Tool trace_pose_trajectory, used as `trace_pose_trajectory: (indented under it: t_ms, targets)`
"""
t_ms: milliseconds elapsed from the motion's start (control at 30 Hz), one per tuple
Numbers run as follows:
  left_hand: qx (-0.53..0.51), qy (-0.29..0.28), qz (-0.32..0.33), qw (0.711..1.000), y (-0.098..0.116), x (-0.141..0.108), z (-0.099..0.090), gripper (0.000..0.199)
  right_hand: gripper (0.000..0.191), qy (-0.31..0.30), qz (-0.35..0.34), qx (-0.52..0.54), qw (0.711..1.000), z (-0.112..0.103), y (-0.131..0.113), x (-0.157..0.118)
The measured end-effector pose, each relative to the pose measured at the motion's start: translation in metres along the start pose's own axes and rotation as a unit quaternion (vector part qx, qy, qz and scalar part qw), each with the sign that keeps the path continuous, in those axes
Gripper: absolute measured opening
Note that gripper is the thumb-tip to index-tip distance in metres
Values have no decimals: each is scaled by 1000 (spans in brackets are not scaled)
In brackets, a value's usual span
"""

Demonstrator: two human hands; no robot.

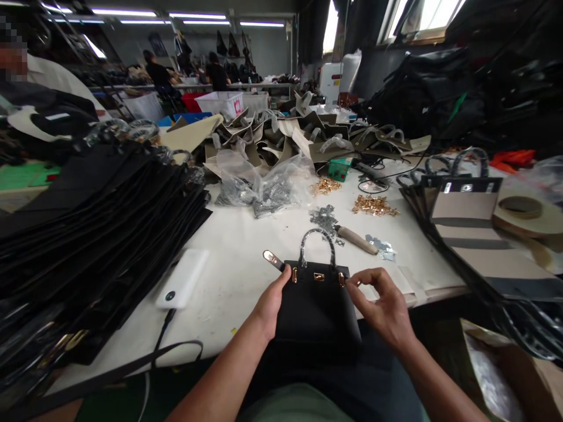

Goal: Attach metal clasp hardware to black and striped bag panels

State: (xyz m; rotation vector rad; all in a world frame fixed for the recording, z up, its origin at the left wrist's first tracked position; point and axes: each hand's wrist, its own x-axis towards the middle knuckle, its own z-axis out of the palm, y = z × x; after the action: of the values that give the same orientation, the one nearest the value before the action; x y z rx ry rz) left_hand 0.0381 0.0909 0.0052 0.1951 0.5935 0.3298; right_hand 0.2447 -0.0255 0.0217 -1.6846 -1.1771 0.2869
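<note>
Fingers (287,274) of the left hand (269,306) grip the black handbag (317,313), the right hand (387,308) pinched closed at its edge.

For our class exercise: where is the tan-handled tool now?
In the head view, right of centre, the tan-handled tool lies between the larger gold pile and the right hand.

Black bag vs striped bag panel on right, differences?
The black bag is plain black; the striped bag panel has beige and dark bands.
The black bag's fittings look gold; the striped bag panel's look silvery.
The left hand grips the black bag; no hand touches the striped bag panel.
Both have arched handles.
</note>
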Motion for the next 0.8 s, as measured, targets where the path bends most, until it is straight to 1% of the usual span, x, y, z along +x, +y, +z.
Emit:
trace_pose_trajectory:
  t_ms: [67, 100, 200, 267, 367, 467, 533, 600, 733, 800]
  targets:
    - [-6, 5, -1, 1000, -1, 1, 1, 64, 20, -64, 3, -19, 998, 0, 2, 2]
    - [-9, 6, -5, 1000, -1, 2, 2, 64, 21, -89, -11, -45, 995, 2, 2, 3]
    - [-18, 9, -17, 1000, 1, 4, 2, 66, 29, -119, -86, -163, 976, 13, 3, 12]
    - [-23, 16, -21, 999, 3, 5, 1, 67, 29, -133, -120, -225, 958, 20, 1, 19]
    - [-28, 21, -20, 999, 5, 7, -1, 66, 29, -188, -143, -256, 937, 26, -7, 34]
    - [-30, 17, -10, 999, 4, 8, 0, 62, 22, -270, -158, -255, 915, 27, -18, 54]
    - [-31, 14, -4, 999, 4, 9, 1, 59, 14, -317, -160, -245, 902, 30, -22, 68]
    - [-26, 18, 4, 1000, 4, 9, 1, 57, 10, -350, -143, -229, 897, 34, -23, 78]
    - [-8, 48, 11, 999, 5, 11, -2, 57, 11, -381, -87, -207, 897, 44, -18, 89]
    - [-7, 53, 10, 999, 5, 12, -4, 57, 12, -390, -75, -198, 896, 46, -15, 90]
